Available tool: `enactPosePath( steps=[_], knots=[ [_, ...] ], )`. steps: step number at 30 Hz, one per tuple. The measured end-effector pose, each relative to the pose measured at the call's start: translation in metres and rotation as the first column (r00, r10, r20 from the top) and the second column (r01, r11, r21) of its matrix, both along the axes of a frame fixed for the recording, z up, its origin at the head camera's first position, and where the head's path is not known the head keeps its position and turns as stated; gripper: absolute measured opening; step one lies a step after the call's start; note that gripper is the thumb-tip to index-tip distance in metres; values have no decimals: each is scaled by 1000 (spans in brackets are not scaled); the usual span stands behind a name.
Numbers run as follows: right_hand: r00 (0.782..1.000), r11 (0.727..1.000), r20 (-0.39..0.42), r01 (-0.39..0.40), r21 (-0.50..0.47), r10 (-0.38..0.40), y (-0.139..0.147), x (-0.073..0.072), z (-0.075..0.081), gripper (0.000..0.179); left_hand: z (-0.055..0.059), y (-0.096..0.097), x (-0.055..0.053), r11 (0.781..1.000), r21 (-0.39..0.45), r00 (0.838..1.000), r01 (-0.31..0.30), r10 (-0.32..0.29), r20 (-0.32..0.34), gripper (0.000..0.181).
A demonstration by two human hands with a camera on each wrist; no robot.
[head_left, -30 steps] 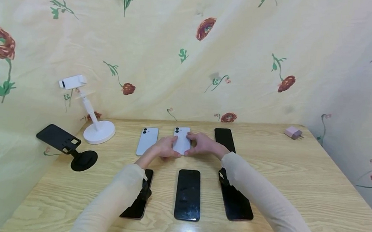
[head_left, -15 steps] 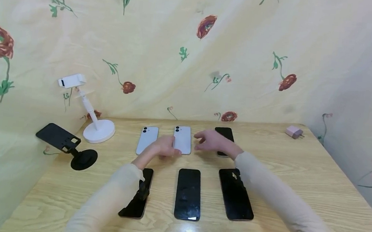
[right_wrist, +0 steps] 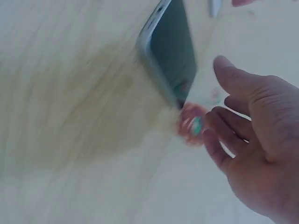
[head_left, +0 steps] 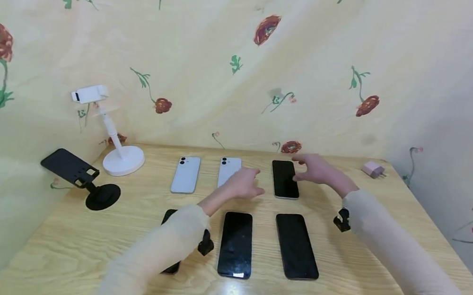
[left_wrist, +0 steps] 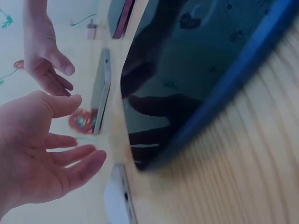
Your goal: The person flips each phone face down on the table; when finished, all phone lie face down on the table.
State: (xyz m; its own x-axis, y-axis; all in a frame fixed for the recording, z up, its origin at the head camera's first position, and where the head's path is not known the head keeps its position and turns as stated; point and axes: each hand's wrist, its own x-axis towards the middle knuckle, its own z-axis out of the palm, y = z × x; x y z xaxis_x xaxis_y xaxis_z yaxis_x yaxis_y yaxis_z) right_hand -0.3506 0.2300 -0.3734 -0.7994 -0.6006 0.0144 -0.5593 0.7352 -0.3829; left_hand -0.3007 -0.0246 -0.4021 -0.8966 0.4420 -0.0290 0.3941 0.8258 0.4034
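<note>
My left hand (head_left: 243, 184) is between the middle white phone (head_left: 227, 169) and the back-right black phone (head_left: 284, 180), hiding the white phone's lower part. In the left wrist view that left hand (left_wrist: 51, 158) holds nothing, its fingers apart. My right hand (head_left: 317, 169) is at the right side of the back-right black phone, thumb near its edge; contact is unclear in the head view. The right wrist view shows the right hand (right_wrist: 266, 135) with bent, loose fingers and a visible gap to the phone (right_wrist: 173, 56). Another white phone (head_left: 185, 175) lies farther left, camera side up.
Nearer the front lie two black phones (head_left: 236, 247) (head_left: 297, 246) and a third (head_left: 171, 268), mostly under my left sleeve. A white stand (head_left: 124, 160) and a black stand (head_left: 103, 196) occupy the left side. A pink charger plug (head_left: 373, 169) sits at the back right.
Both hands have let go of the middle white phone and moved right. The right hand passed over the back-right black phone to its far side; the left hand followed toward it.
</note>
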Motion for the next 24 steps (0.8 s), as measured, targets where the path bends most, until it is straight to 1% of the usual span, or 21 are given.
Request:
enactPosePath(
  steps=[2, 3, 5, 7, 8, 11, 16, 18, 21, 24],
  knots=[
    [1000, 999, 7, -6, 40, 5, 11, 0, -3, 67, -3, 11, -2, 1000, -21, 1000, 9, -9, -5, 71],
    [1000, 998, 21, -3, 61, 1, 15, 1, -5, 70, -4, 17, -3, 999, -34, 1000, 14, -15, -15, 73],
    [998, 995, 60, -2, 103, -4, 22, 0, -8, 79, -6, 26, -5, 999, -45, 1000, 19, -20, -8, 78],
    [992, 991, 120, 17, 134, -33, 24, 4, -8, 88, -7, 34, -5, 999, -40, 1000, 18, -18, 11, 83],
    [989, 989, 143, 24, 148, -45, 25, 3, -10, 92, -8, 38, -6, 999, -36, 1000, 15, -14, 21, 86],
    [981, 981, 181, 35, 189, -69, 27, 1, -14, 100, -9, 47, -8, 1000, -6, 998, -7, 8, 65, 94],
    [975, 973, 202, 49, 224, -96, 27, 0, -18, 103, -13, 56, -10, 999, 31, 990, -24, 19, 137, 108],
    [974, 972, 205, 46, 232, -95, 26, -1, -20, 103, -15, 58, -11, 999, 38, 988, -27, 21, 152, 111],
    [975, 967, 202, 45, 250, -98, 27, -1, -22, 101, -17, 61, -13, 998, 58, 989, -21, 12, 146, 111],
    [974, 963, 205, 44, 268, -101, 22, -2, -26, 101, -21, 58, -14, 998, 63, 991, -20, 12, 133, 111]
  ],
)
